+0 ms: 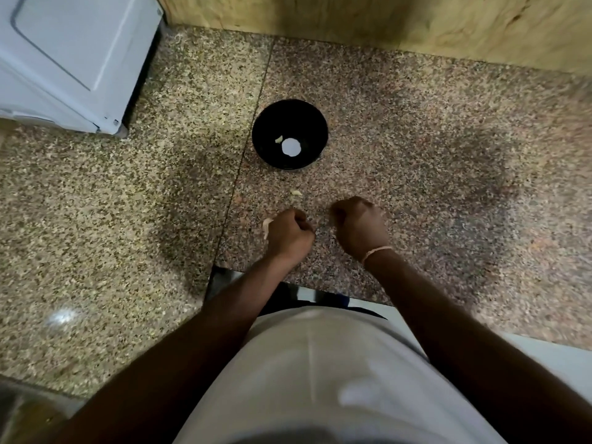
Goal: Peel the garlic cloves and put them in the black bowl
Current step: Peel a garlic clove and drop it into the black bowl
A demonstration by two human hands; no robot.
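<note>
While both fists hover near the speckled granite counter's (416, 129) front edge, left hand (290, 233) and right hand (360, 227) curl their fingers; contents cannot be told. Round black bowl (272, 123) beyond holds one peeled garlic clove (279, 139); another pale clove (296, 193) lies between. White appliance (64, 52) occupies the far-left corner.

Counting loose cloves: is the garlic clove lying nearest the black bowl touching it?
Apart. The head view shows bare counter between the garlic clove and the black bowl.

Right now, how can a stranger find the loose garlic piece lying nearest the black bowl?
Start at the black bowl on the speckled stone counter. Just nearer the person, before the two hands, lies a small pale garlic piece. It lies alone on bare stone, outside the bowl.
</note>
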